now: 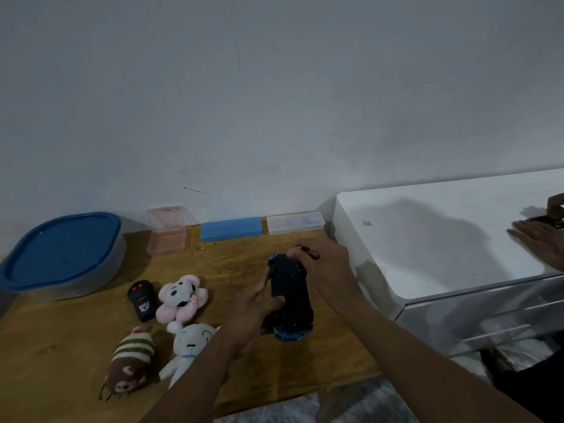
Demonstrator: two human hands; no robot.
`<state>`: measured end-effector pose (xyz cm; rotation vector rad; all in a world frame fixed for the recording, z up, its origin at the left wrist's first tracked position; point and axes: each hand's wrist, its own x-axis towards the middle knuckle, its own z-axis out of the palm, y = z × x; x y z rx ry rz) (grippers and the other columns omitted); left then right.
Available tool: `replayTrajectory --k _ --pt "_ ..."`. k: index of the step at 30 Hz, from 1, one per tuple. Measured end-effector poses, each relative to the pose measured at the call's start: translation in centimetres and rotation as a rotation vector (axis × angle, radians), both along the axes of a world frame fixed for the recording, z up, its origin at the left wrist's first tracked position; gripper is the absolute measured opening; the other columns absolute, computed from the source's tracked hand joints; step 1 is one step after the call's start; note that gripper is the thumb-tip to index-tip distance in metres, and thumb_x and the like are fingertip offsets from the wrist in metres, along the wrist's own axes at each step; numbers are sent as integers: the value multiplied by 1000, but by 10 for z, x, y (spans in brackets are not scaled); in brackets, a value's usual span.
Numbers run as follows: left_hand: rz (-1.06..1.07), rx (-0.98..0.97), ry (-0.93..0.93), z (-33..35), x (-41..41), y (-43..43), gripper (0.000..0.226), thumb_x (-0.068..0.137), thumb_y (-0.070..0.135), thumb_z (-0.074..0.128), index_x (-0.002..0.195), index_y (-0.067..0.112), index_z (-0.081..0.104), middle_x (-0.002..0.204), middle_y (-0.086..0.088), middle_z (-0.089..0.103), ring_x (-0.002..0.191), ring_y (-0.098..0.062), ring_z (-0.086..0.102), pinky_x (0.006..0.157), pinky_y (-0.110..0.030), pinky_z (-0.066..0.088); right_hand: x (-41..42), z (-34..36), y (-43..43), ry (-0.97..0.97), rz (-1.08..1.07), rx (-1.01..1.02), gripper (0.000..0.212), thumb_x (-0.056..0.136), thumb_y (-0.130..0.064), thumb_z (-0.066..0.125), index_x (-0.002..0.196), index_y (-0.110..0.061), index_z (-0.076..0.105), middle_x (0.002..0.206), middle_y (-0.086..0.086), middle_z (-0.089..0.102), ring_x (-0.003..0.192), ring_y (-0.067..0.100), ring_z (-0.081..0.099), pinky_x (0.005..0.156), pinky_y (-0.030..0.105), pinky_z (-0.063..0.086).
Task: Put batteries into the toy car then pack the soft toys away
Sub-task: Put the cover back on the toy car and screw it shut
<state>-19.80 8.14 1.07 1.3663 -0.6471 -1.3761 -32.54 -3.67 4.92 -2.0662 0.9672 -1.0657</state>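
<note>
Wood, yellow-brown and bare in places, makes up the counter (76,346), with a white drawer unit (427,239) standing against its right end. On top of that unit lie another person's hands (540,239), well apart from the work. At the counter's far left sits a tub with a blue lid (61,254), shut. Along the wall stand a pink box (166,236), a blue case (231,229) and a clear case (295,223).

The toy car (290,294) is held above the counter's right part, turned belly up, so that the dark underside faces the camera and the blue body shows only at the ends. The left hand (250,312) grips its near side, thumb laid across the underside. The right hand (323,267) curls over the far end, fingertips at the edge.

Left of the car lie three soft toys: a white soft toy (189,343), a striped brown soft toy (131,364) and a pink soft toy (180,297). A black remote (142,300) stands just beside the pink one.

The step in hand looks like opening the battery hatch; no batteries are plainly in view. To do it well, the left hand should keep the car level and steady while the right works the cover loose. The push belongs on the catch, not the wheels. The cover should be set down close by, and each cell's polarity checked against the marks inside before it is pressed home.
</note>
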Motion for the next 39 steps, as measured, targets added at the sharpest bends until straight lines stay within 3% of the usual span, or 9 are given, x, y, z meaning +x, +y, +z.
replayTrajectory --k 6,10,13,17,20,25,29,32,39 --pt "18 9 12 -1 1 -1 69 91 7 61 144 42 34 131 -2 60 110 -24 63 85 -44 57 2 -3 6 142 41 -130 38 90 -30 63 125 -15 63 107 3 71 89 7 61 81 23 53" --pt "13 -1 10 -3 -1 0 69 91 7 61 144 43 34 132 0 58 109 -22 62 79 -38 58 4 -3 5 160 69 -113 35 90 -24 63 124 -17 63 112 2 71 92 9 65 83 18 51" --pt "15 -1 16 -4 -3 0 69 91 7 61 144 43 35 134 -1 58 112 -24 62 80 -40 58 3 -3 7 88 9 -54 34 87 -26 66 120 -17 66 107 0 72 88 6 63 79 14 51" --pt "12 5 53 -6 0 0 71 91 6 60 144 44 32 137 -5 55 117 -29 59 89 -48 55 1 -3 7 -19 -56 42 36 87 -26 66 123 -21 63 84 -7 66 76 9 62 72 27 57" --pt "42 8 75 -10 3 2 76 89 4 63 146 44 30 138 -7 55 116 -32 60 91 -55 52 1 -3 4 -51 -91 55 37 86 -26 69 122 -22 64 77 -13 60 70 1 56 70 23 53" --pt "170 100 30 -12 -3 4 67 86 6 68 143 23 34 120 -9 62 99 -27 67 74 -42 57 -5 -5 3 -44 -98 35 34 85 -27 70 118 -21 66 75 -8 63 69 3 58 66 15 50" --pt "140 178 97 -14 -9 7 42 87 13 64 128 12 52 111 -12 70 101 -30 66 81 -44 55 -10 -9 4 -43 -109 81 31 84 -24 71 114 -18 68 76 -7 63 72 5 59 66 9 46" --pt "128 152 308 -16 -18 11 32 90 17 53 120 8 60 112 -21 69 102 -37 65 89 -49 51 -17 -15 3 -61 -102 113 29 83 -25 71 112 -20 69 79 -3 66 77 14 64 71 16 53" --pt "159 110 600 -29 -23 10 55 82 22 54 134 5 52 125 -26 60 108 -40 61 83 -48 52 -28 -24 -2 -80 -81 198 27 83 -28 71 110 -24 69 82 1 68 77 17 68 75 38 60"
